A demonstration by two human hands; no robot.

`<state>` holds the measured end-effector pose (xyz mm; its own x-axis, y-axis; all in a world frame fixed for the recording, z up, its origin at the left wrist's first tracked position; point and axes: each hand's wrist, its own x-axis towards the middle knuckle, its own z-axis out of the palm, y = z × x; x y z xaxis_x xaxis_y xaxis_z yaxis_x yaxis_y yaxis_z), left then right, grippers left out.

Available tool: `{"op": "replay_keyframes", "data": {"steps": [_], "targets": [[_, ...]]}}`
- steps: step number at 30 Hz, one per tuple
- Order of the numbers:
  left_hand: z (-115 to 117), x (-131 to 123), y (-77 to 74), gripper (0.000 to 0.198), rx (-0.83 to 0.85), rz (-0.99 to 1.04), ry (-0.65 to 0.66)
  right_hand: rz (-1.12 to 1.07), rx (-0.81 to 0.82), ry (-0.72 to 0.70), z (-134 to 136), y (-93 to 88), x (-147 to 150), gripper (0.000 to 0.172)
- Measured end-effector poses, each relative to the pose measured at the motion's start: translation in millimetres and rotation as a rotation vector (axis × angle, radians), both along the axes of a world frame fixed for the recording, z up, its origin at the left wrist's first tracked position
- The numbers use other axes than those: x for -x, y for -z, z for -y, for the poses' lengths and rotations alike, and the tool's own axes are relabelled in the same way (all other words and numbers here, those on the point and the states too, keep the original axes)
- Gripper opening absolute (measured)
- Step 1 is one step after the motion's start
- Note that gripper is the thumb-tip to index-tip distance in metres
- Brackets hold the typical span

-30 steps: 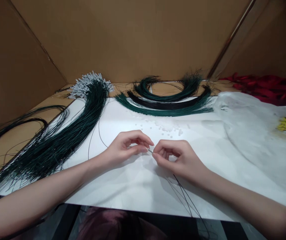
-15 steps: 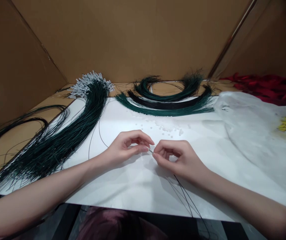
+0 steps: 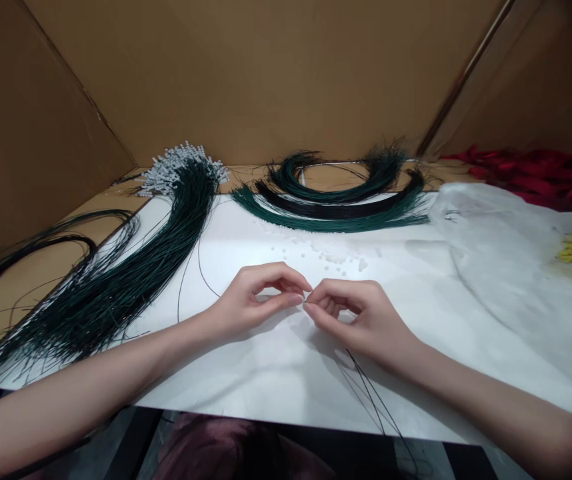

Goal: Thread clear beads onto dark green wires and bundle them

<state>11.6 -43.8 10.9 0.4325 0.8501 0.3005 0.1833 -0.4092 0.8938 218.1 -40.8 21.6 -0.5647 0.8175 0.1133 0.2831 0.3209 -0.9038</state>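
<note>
My right hand [image 3: 351, 310] pinches thin dark wires [image 3: 369, 387] between thumb and forefinger; their loose lengths trail from under the palm past the table's front edge. Meeting it tip to tip is my left hand [image 3: 266, 293], its thumb and forefinger closed on a tiny white bead [image 3: 305, 299], mostly hidden by the fingers. Just beyond both hands, small white beads [image 3: 339, 253] lie scattered on the white sheet [image 3: 256, 373]. To the left rests a thick bundle of dark green wires [image 3: 151, 273] with white beaded tips [image 3: 179, 170].
Curved bundles of green and black wire [image 3: 336, 210] lie at the back. A translucent plastic bag [image 3: 506, 260] covers the right side, with red ribbon-like material [image 3: 531, 173] behind it. More dark strands [image 3: 56, 243] lie far left. Cardboard walls [image 3: 266, 80] enclose the back and sides.
My fingertips have come closer together, and the short bit of wire that showed between them is now almost covered. My left hand shifted slightly right. The things around have not moved.
</note>
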Motion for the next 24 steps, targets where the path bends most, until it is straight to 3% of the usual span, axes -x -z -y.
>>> {"op": "replay_keyframes", "data": {"steps": [8, 19, 24], "targets": [[2.3, 1.7, -3.7, 0.015, -0.023, -0.003, -0.031, -0.053, 0.066, 0.062, -2.9, 3.7, 1.4, 0.014], [-1.7, 0.9, 1.5, 0.016, -0.106, 0.022, -0.059, -0.06, 0.115, 0.029, -4.5, 5.1, 0.6, 0.015], [-2.1, 1.5, -1.4, 0.015, -0.097, 0.043, -0.04, -0.119, 0.226, 0.009, -4.3, 5.0, 1.9, 0.017]]}}
